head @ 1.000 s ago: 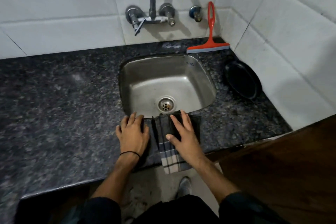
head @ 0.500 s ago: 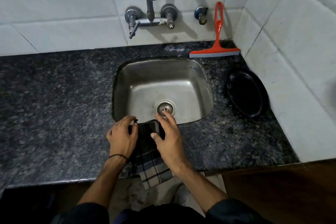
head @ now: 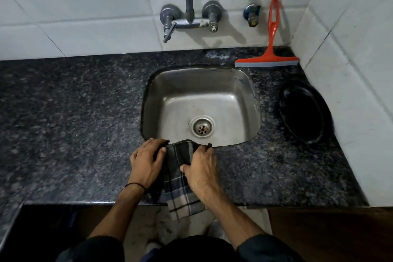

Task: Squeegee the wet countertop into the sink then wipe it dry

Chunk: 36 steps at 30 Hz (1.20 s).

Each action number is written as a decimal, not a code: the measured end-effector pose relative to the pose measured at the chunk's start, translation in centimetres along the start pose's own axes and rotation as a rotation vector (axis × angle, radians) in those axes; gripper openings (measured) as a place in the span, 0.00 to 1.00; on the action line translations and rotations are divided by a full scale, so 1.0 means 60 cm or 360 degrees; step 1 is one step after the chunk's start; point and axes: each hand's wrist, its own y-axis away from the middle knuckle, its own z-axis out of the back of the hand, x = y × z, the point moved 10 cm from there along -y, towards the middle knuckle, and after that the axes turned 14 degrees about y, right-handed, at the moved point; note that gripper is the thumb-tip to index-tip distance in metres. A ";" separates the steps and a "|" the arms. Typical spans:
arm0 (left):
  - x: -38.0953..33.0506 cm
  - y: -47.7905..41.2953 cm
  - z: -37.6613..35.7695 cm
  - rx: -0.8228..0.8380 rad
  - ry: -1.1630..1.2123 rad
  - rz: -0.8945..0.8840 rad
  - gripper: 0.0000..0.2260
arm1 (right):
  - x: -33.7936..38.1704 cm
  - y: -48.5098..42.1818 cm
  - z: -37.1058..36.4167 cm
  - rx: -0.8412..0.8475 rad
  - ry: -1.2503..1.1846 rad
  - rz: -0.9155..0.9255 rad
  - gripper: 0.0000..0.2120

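A dark plaid cloth lies on the speckled granite countertop just in front of the steel sink, its lower end hanging over the counter's front edge. My left hand pinches the cloth's left top corner. My right hand grips its right top corner, fingers curled. The cloth's top edge sits at the sink's front rim. A red squeegee leans against the tiled wall behind the sink's right corner, blade on the counter, touched by neither hand.
A chrome wall tap rises behind the sink. A black oval pan leans against the right tiled wall on the counter. A small blue valve sticks out of the wall beside the squeegee. Dark wood lies at lower right.
Both hands went from lying flat on the cloth to gripping its top corners with curled fingers. The cloth stays at the sink's front rim; the view has shifted.
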 end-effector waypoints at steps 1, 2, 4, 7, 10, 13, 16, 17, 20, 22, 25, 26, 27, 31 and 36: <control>0.000 0.001 0.000 0.0007 0.0025 0.0013 0.19 | 0.003 -0.005 -0.003 0.0018 -0.0017 0.0036 0.28; 0.000 0.002 -0.001 0.0009 0.0050 0.0020 0.19 | 0.007 -0.010 -0.005 0.0017 -0.0063 0.0083 0.22; 0.002 0.002 0.005 -0.0040 0.0153 0.0048 0.18 | 0.013 -0.018 -0.005 0.0010 -0.0249 0.0162 0.11; 0.004 0.006 0.020 -0.0196 0.0427 0.0136 0.17 | 0.003 -0.019 -0.012 0.0154 -0.0822 0.0175 0.11; -0.012 0.011 0.024 -0.0287 0.0698 0.0248 0.14 | -0.010 -0.008 0.004 0.0269 -0.1317 0.0186 0.10; -0.053 0.003 -0.001 -0.0222 0.1025 0.0348 0.12 | -0.030 -0.004 0.043 0.0317 -0.1601 0.0234 0.05; -0.125 -0.009 -0.077 0.0237 0.1603 0.0540 0.17 | -0.061 -0.009 0.103 0.0310 -0.1883 0.0289 0.06; -0.159 -0.004 -0.106 0.0458 0.1869 0.0640 0.18 | -0.074 -0.012 0.125 0.0292 -0.1954 0.0296 0.07; -0.253 -0.022 -0.161 0.0814 0.2201 0.0643 0.18 | -0.139 -0.035 0.198 0.0107 -0.2001 0.0259 0.09; -0.296 -0.056 -0.192 0.0890 0.2189 0.0558 0.20 | -0.188 -0.056 0.245 -0.0022 -0.1941 0.0208 0.08; -0.375 -0.106 -0.239 0.0874 0.2036 0.0515 0.18 | -0.262 -0.090 0.315 -0.0176 -0.1842 0.0122 0.07; -0.405 -0.121 -0.254 0.0861 0.2035 0.0495 0.17 | -0.285 -0.104 0.336 -0.0219 -0.1821 0.0084 0.08; -0.432 -0.135 -0.268 0.0843 0.2051 0.0480 0.17 | -0.306 -0.119 0.350 -0.0241 -0.1815 0.0041 0.09; -0.493 -0.188 -0.328 0.0780 0.1744 0.0378 0.23 | -0.403 -0.185 0.382 -0.0404 -0.1388 -0.0262 0.06; -0.463 -0.229 -0.329 0.0597 0.1040 0.0107 0.27 | -0.440 -0.180 0.404 -0.0724 -0.0459 -0.0417 0.16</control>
